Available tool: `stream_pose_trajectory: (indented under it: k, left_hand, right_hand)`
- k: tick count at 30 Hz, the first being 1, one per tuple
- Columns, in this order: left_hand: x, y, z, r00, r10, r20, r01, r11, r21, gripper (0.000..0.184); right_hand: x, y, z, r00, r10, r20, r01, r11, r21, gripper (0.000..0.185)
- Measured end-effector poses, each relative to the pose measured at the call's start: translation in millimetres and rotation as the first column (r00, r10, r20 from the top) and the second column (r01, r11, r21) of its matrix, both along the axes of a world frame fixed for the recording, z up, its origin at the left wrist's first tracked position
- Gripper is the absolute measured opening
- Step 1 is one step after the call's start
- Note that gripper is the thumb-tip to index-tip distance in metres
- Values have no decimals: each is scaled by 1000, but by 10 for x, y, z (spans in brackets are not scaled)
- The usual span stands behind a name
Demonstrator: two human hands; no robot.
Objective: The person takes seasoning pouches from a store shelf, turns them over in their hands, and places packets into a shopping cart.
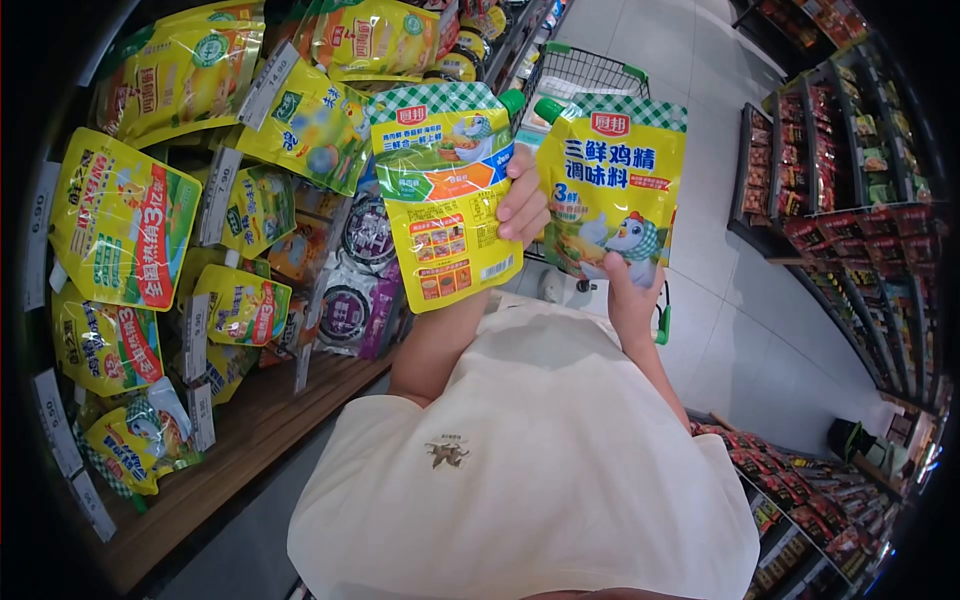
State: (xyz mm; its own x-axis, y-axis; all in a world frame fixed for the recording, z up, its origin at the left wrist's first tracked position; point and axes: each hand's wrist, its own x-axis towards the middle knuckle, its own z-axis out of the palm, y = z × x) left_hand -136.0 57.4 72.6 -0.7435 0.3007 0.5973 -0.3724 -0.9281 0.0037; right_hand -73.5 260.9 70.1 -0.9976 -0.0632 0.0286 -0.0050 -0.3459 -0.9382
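Note:
My left hand (524,200) is closed around the right edge of a yellow seasoning pouch (435,225). Its printed back, with small food pictures and a barcode, faces me, and my forearm passes behind it. Beside it, my right hand (632,305) grips the lower part of a second seasoning pouch (612,185), thumb on the front and the other fingers mostly hidden behind. That one shows large blue lettering and a cartoon chicken. Both pouches have a green checkered top and a green cap at one corner, the caps close to each other. Both are upright at chest height.
On my left stands a shelf (250,430) of hanging yellow pouches (125,220) with price tags (210,195). A shopping cart (580,72) with green trim stands behind the held pouches. Across the tiled floor (735,300) are racks of packets (815,150) on the right.

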Motion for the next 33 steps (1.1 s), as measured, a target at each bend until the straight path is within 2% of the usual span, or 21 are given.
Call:
stream_pose_trajectory:
  k: [7, 10, 12, 15, 24, 33]
  left_hand:
    - [4, -5, -5, 1000, 0, 11, 0, 1000, -7, 37]
    - [15, -8, -19, 1000, 2, 13, -2, 1000, -4, 37]
    - [8, -1, -23, 1000, 7, 23, -7, 1000, 0, 36]
    - [36, 6, -24, 998, 9, 54, -10, 1000, 8, 34]
    - [19, 25, -82, 998, 12, 68, -14, 999, 30, 33]
    - [1, 25, -101, 999, 10, 51, -11, 1000, 22, 34]
  right_hand:
    - [-15, 51, -96, 998, -33, -61, 39, 994, 102, 31]
    - [7, 109, -211, 999, 16, -37, -13, 997, 79, 35]
    - [2, 116, -249, 999, -16, 30, 15, 1000, 24, 35]
    - [32, 124, -250, 995, -38, 88, 35, 999, 37, 35]
    - [11, 81, -175, 997, -22, 74, 22, 1000, -2, 42]
    - [-7, 106, -210, 997, -13, 76, 11, 1000, 14, 36]
